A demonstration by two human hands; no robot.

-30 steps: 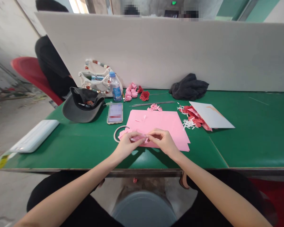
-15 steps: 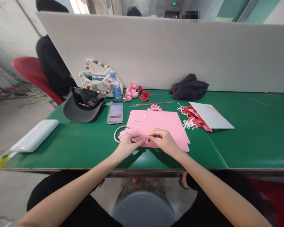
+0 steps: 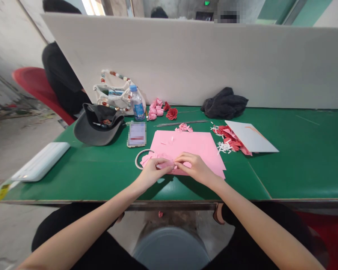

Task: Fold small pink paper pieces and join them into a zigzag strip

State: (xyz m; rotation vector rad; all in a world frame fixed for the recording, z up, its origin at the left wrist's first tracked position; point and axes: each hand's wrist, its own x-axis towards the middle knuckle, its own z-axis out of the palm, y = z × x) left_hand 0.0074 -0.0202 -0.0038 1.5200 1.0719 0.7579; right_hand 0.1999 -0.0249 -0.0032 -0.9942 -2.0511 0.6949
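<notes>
Here we go at the green counter [image 3: 73, 176], and all the action is dead centre: the left hand [image 3: 152, 173] and the right hand [image 3: 196, 169] meet, their fingers [image 3: 183, 158] pinched closed on a small folded pink paper piece [image 3: 166, 165], held just over a large pink paper sheet [image 3: 183, 146]. Right beside the left hand, a metal ring [image 3: 139, 159] lies on the counter's surface, with pink scraps [image 3: 148, 159] at its edge. Up the counter sit pink paper roses [image 3: 155, 109], a red paper rose [image 3: 172, 114] and thin wires [image 3: 181, 123]. Over to the right, red paper scraps [image 3: 228, 138] and white shreds [image 3: 224, 147] crowd a white card [image 3: 250, 137], while a phone [image 3: 136, 135] lies near a grey cap [image 3: 97, 127].
</notes>
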